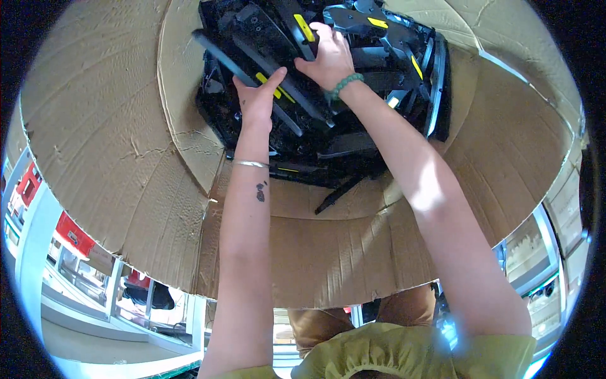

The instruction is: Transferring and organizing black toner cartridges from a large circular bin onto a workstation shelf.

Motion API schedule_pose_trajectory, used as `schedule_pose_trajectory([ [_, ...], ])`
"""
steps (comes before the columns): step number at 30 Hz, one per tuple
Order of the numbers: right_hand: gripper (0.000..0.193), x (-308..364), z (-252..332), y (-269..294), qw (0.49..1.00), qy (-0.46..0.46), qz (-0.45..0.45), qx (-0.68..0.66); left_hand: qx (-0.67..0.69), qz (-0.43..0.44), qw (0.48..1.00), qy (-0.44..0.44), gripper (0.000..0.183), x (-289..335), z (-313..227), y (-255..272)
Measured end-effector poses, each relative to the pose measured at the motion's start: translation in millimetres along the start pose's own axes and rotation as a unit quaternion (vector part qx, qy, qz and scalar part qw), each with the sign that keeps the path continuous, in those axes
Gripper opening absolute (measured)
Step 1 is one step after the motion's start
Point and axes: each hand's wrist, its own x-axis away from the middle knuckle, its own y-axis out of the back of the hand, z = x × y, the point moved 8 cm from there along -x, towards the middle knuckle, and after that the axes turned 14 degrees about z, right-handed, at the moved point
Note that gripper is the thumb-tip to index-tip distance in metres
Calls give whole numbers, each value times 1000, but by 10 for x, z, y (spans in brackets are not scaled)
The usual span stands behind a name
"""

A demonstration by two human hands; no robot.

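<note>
Closest to the camera: a yellow-green shirt collar (385, 350) at the bottom edge, with brown trousers (315, 328) just past it. Two bare forearms going up from there into a big cardboard box (107, 126).

Left hand (257, 101): fingers together, thumb stuck out to the side, flat on a long dark plastic bar (252, 79). Not wrapped around it, just pressing on top. A small yellow sticker (270, 88) right beside the thumb. A thin silver bangle (250, 163) on the left wrist, and a small dark mark on the forearm below it.

Right hand (329, 58): curled shut around the top of a black plastic part (302, 31) with a yellow stripe. Fingertips hidden behind the part. A green bead bracelet (344, 84) on the right wrist.

Around both hands: a heap of black plastic parts (353, 136), many with yellow tags, piled deep in the box. One long thin black piece (338, 194) sticking out at the lower edge of the heap, lying on the cardboard floor. A loose cardboard sheet (183, 95) standing up on the left of the heap.

Further out, past the box rim: red bins (69, 234) low on the left and white shelving (536, 252) on the right.
</note>
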Motion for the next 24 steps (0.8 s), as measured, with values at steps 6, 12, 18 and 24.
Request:
schedule_pose_trajectory([
  [6, 69, 114, -61, 43, 1000, 3, 16, -12, 24, -56, 998, 20, 94, -72, 41, -47],
  [12, 73, 70, -68, -38, 987, -28, 44, -149, 125, 70, 990, -5, 70, -85, -14, -154],
  [18, 86, -87, -5, -201, 967, -12, 209, -144, 190, 53, 980, 12, 47, 5, 43, -167],
  [24, 84, 89, 173, -254, 938, 37, 209, -275, 250, 74, 965, 5, 41, 226, 211, -93],
])
